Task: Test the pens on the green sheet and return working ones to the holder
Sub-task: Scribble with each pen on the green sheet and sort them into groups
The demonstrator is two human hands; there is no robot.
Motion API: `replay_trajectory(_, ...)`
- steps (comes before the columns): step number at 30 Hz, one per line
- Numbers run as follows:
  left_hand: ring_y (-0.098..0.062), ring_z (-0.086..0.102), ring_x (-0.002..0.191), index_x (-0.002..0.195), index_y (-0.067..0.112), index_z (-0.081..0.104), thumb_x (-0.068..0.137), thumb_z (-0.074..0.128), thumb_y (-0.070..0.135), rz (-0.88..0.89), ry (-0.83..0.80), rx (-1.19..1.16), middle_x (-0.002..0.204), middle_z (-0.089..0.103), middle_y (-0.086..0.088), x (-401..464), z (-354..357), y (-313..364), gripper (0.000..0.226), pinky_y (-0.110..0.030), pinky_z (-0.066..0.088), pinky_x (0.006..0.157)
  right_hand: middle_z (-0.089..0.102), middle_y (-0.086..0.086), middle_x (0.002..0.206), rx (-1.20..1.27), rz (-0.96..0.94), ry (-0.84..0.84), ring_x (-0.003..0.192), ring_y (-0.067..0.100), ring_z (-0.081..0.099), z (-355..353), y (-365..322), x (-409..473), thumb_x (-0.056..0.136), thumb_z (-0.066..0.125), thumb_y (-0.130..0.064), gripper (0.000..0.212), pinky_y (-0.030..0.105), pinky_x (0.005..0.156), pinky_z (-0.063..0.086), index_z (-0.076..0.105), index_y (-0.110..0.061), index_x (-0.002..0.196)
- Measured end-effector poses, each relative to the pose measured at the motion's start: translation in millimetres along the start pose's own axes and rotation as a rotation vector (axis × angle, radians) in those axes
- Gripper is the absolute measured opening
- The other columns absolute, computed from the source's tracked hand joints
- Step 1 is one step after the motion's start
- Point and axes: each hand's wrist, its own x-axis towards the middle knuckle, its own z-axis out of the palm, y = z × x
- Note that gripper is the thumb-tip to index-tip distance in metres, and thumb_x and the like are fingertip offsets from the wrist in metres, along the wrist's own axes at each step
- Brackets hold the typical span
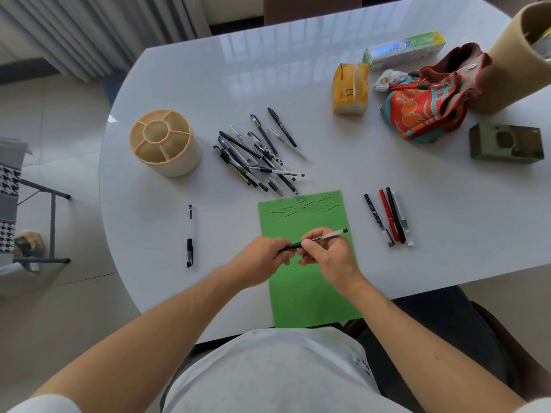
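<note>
Pen [319,238] held above green sheet [310,296], both hands on it: left hand [262,259] grips the dark tip end, right hand [326,254] pinches the clear barrel. Sheet bears black scribbles along far edge. Pen pile [256,153] beyond sheet; holder [165,143] to its left. Single pen [190,235] left of sheet, four pens [387,217] right.

I see the sheet [310,290] at the table's [208,73] near edge, the pen pile [259,153] behind it, the holder [165,143] left of that pile.
</note>
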Motion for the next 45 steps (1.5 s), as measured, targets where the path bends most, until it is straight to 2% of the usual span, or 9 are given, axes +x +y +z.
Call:
replay_trajectory(16,-0.011,0.064,0.059,0.086,0.016,0.06,0.104,0.044,0.021,-0.069,0.05,0.043,0.077,0.069,0.003,6,8,18,0.025,-0.037,0.056,0.066,0.075,0.01,0.073,-0.057,0.013,0.118,0.056,0.022,0.067,5,5,0,0.099,0.065,-0.013,0.011,0.034,0.062,0.061,0.067,-0.004,0.094)
replay_trajectory(20,-0.018,0.067,0.074,0.097,0.017,0.064,0.102,0.05,0.032,-0.047,0.065,0.002,0.085,0.071,0.001,12,12,22,0.022,-0.039,0.055,0.071,0.074,0.005,0.073,-0.165,0.044,0.105,0.065,0.021,0.071,-12,-9,14,0.098,0.066,-0.02,0.011,0.043,0.072,0.064,0.069,-0.011,0.091)
replay_trajectory(22,-0.02,0.063,0.102,0.124,0.02,0.06,0.098,0.055,0.042,-0.025,0.067,0.07,0.112,0.069,0.001,16,14,19,0.034,-0.038,0.052,0.088,0.072,0.007,0.081,-0.303,0.053,0.163,0.072,0.022,0.071,-38,-19,32,0.099,0.064,-0.02,0.011,0.05,0.079,0.063,0.067,-0.013,0.092)
replay_trajectory(24,-0.019,0.051,0.125,0.14,0.021,0.049,0.096,0.057,0.042,-0.013,0.116,0.149,0.134,0.06,0.001,17,13,8,0.049,-0.039,0.045,0.104,0.071,0.007,0.095,-0.654,0.028,0.224,0.082,0.023,0.068,-68,-28,50,0.099,0.059,-0.022,0.009,0.046,0.083,0.06,0.065,-0.015,0.1)
replay_trajectory(27,-0.023,0.045,0.132,0.136,0.019,0.055,0.095,0.059,0.033,0.038,0.181,0.275,0.138,0.055,-0.003,12,9,-12,0.043,-0.039,0.04,0.111,0.068,0.012,0.107,-1.05,0.034,0.254,0.088,0.027,0.057,-102,-29,70,0.096,0.057,-0.017,0.017,0.035,0.078,0.047,0.061,-0.011,0.112)
replay_trajectory(33,-0.028,0.035,0.141,0.133,0.018,0.06,0.09,0.06,0.026,-0.005,0.101,0.383,0.15,0.044,-0.011,-5,15,-42,0.044,-0.044,0.035,0.115,0.06,0.019,0.121,-1.347,0.07,0.288,0.103,0.039,0.061,-115,-27,77,0.091,0.05,-0.006,0.026,0.04,0.079,0.05,0.057,-0.006,0.116)
replay_trajectory(36,-0.027,0.032,0.143,0.132,0.02,0.06,0.091,0.057,0.024,-0.014,0.089,0.369,0.154,0.041,-0.008,-10,18,-46,0.042,-0.044,0.036,0.115,0.057,0.017,0.128,-1.365,-0.043,0.324,0.108,0.036,0.059,-91,-37,86,0.092,0.054,-0.01,0.036,0.038,0.08,0.05,0.058,-0.007,0.127)
replay_trajectory(40,-0.025,0.029,0.146,0.135,0.021,0.058,0.092,0.055,0.023,-0.025,0.076,0.37,0.157,0.037,-0.006,-11,17,-46,0.044,-0.044,0.033,0.118,0.063,0.012,0.125,-1.232,-0.269,0.204,0.112,0.028,0.059,-32,-55,115,0.097,0.058,-0.019,0.034,0.036,0.085,0.048,0.063,-0.015,0.13)
replay_trajectory(45,-0.025,0.025,0.148,0.138,0.022,0.055,0.092,0.054,0.022,-0.031,0.047,0.36,0.159,0.033,-0.006,-12,16,-46,0.046,-0.045,0.03,0.119,0.062,0.01,0.126,-1.18,-0.282,0.126,0.117,0.029,0.055,14,-56,156,0.097,0.061,-0.027,0.034,0.04,0.092,0.048,0.065,-0.018,0.129)
